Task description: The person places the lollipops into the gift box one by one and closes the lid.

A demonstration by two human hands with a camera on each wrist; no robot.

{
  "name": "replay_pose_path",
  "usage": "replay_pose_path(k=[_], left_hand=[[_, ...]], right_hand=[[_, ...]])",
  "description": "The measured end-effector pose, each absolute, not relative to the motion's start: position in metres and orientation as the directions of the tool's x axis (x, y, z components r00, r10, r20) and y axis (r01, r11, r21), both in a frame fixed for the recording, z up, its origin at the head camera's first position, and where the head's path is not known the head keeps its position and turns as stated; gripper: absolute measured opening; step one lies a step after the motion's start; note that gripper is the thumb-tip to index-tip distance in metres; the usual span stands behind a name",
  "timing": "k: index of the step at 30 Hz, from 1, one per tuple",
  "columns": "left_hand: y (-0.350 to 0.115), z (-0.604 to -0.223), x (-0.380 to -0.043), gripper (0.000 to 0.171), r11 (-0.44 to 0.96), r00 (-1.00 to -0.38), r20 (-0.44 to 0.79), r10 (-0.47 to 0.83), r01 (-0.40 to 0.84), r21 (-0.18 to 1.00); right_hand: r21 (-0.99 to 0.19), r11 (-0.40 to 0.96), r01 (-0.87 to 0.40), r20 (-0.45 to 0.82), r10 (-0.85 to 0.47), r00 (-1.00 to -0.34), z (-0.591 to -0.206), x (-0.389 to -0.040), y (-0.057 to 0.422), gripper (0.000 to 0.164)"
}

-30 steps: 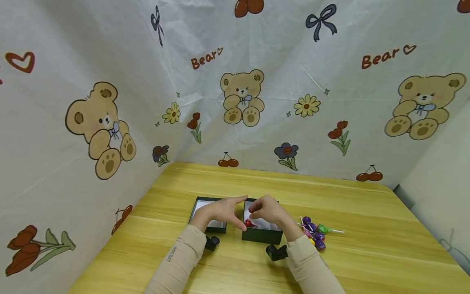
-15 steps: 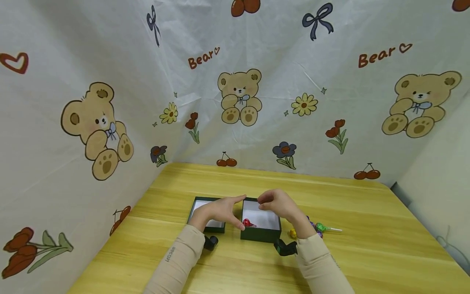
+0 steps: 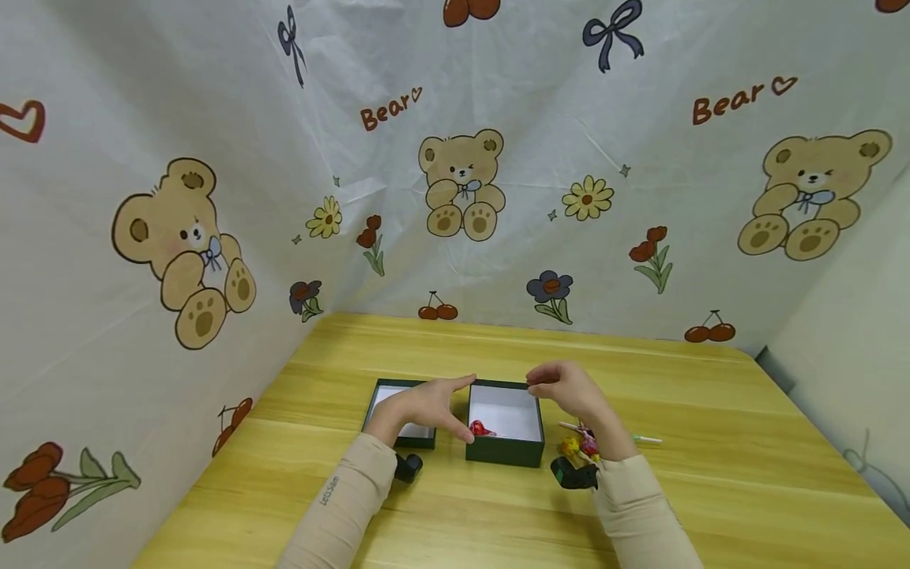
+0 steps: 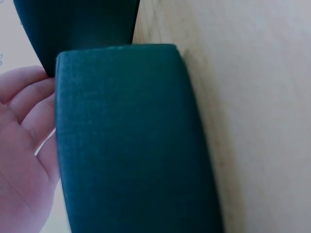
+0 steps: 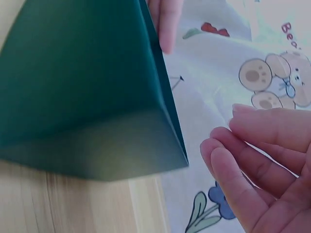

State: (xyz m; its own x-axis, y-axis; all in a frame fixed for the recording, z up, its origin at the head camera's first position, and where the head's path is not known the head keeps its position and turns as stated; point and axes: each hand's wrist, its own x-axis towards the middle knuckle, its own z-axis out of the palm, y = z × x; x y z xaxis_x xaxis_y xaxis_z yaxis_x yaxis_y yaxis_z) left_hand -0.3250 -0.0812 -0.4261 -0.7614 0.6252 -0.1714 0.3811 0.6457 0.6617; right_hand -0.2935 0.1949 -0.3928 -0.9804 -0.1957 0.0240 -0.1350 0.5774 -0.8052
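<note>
A dark green open box [image 3: 505, 453] with a white inside holds a red-wrapped lollipop [image 3: 479, 427] in its front left corner. My left hand [image 3: 426, 405] spans the box's left side, its thumb at the front corner and the fingers reaching to the back corner. In the left wrist view, dark green walls [image 4: 126, 136] cover much of the scene beside that hand's extended fingers. My right hand [image 3: 572, 389] hovers just off the box's back right corner, fingers loosely bent. Nothing sits between its fingertips [image 5: 221, 155] in the right wrist view.
A shallower green tray [image 3: 419, 444], white inside, lies left of the box, partly behind my left hand. Several wrapped lollipops, a yellow one [image 3: 570, 446] among them, lie to the right, partly hidden by my right forearm. A patterned curtain [image 3: 498, 269] stands behind the table.
My right hand has moved from over the box out to the right, past its back right corner. The left hand stays at the box's left side, and the red lollipop remains in the box.
</note>
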Motion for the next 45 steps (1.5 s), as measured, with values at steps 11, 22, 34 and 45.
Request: replay_pose_path(k=[11, 22, 34, 45], left_hand=[[-0.082, -0.425, -0.325, 0.112, 0.643, -0.758, -0.171, 0.629, 0.384, 0.663], [-0.082, -0.424, -0.325, 0.112, 0.636, -0.760, -0.165, 0.629, 0.381, 0.671], [-0.082, -0.424, -0.324, 0.112, 0.648, -0.761, -0.168, 0.626, 0.388, 0.656], [-0.081, -0.424, -0.324, 0.112, 0.649, -0.763, -0.167, 0.625, 0.389, 0.654]], right_hand=[[-0.733, 0.672, -0.103, 0.039, -0.110, -0.993, -0.401, -0.292, 0.233, 0.027], [-0.655, 0.755, 0.044, -0.014, 0.046, -0.999, -0.406, -0.291, 0.252, 0.027], [-0.606, 0.780, 0.154, -0.055, 0.152, -0.987, -0.420, -0.291, 0.262, 0.027], [-0.583, 0.797, 0.158, -0.066, 0.147, -0.987, -0.422, -0.290, 0.265, 0.029]])
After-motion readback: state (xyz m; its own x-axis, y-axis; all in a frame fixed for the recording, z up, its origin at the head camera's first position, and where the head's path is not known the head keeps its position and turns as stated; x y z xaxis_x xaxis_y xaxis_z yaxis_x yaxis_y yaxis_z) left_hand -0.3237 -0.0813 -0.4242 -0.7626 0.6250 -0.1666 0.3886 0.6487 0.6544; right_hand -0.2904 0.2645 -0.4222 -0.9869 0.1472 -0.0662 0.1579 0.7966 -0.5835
